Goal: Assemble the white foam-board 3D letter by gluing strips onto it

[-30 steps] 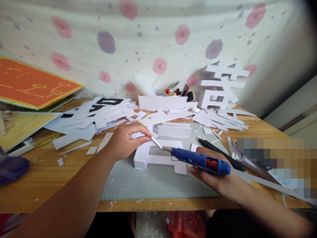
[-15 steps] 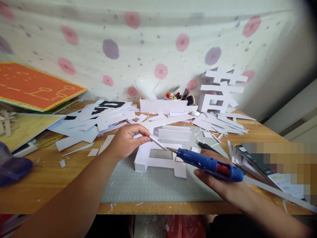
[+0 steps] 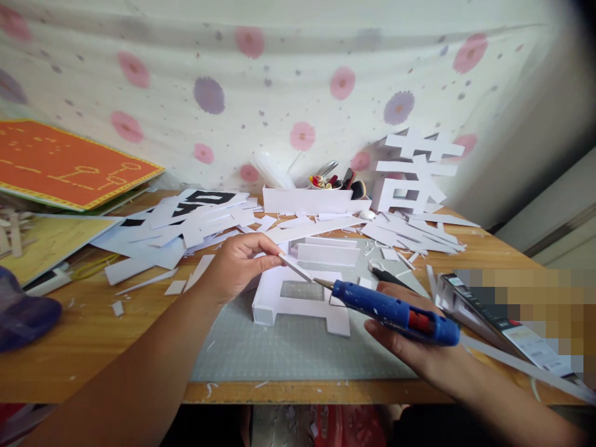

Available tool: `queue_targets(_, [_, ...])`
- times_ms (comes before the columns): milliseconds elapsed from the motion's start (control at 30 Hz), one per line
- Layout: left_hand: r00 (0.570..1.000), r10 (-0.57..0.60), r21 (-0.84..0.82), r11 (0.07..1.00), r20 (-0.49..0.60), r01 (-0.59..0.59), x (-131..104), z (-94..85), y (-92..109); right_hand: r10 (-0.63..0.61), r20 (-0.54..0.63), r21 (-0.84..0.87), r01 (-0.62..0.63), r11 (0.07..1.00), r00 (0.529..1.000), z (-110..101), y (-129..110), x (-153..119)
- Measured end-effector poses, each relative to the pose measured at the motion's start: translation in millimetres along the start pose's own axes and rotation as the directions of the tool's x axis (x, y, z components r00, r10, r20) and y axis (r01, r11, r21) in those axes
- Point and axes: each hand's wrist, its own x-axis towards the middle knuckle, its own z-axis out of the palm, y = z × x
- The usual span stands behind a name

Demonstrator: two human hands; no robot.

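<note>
Between thumb and fingers, my left hand (image 3: 249, 264) pinches one end of a small white foam-board strip (image 3: 296, 268), its narrow edge facing me. My right hand (image 3: 410, 332) is wrapped round a blue glue gun (image 3: 377, 304). The gun's metal nozzle (image 3: 323, 283) points left and lies at the strip's free end; whether they touch I cannot tell. Below both hands a white foam-board character (image 3: 298, 306) with a rectangular opening lies on the grey-green cutting mat (image 3: 279, 360). White board pieces (image 3: 328, 253) stand on edge behind it.
White offcuts (image 3: 209, 223) are heaped at the back left, more strips (image 3: 410, 231) at the back right. A finished-looking white character (image 3: 414, 167) stands by the wall. A white box (image 3: 307, 200) holds tools. A black-handled tool (image 3: 393, 276) lies beyond my right hand. A long box (image 3: 503, 323) lies right.
Hardly anything differs. The glue gun's rear end has shifted very slightly right and down, while its nozzle stays by the strip's end. My left hand keeps its pinch.
</note>
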Motion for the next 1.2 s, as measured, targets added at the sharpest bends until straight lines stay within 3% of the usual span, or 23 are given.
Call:
queue_targets(600, [0.997, -0.082, -0.175, 0.981, 0.015, 0.083, 0, 2.9, -5, -0.044, 0.004, -0.034, 0.044, 0.998, 0.999, 1, 4, 0])
queue_targets(833, [0.995, -0.1, -0.203, 0.974, 0.016, 0.101, -1, 2.8, -6, 0.031, -0.072, 0.06, -0.027, 0.998, 0.997, -1, 6, -3])
queue_targets(1200, [0.992, -0.124, -0.233, 0.965, 0.015, 0.124, -2, 7.1, -7, -0.032, -0.054, 0.039, 0.034, 0.999, 0.998, -3, -8, 5])
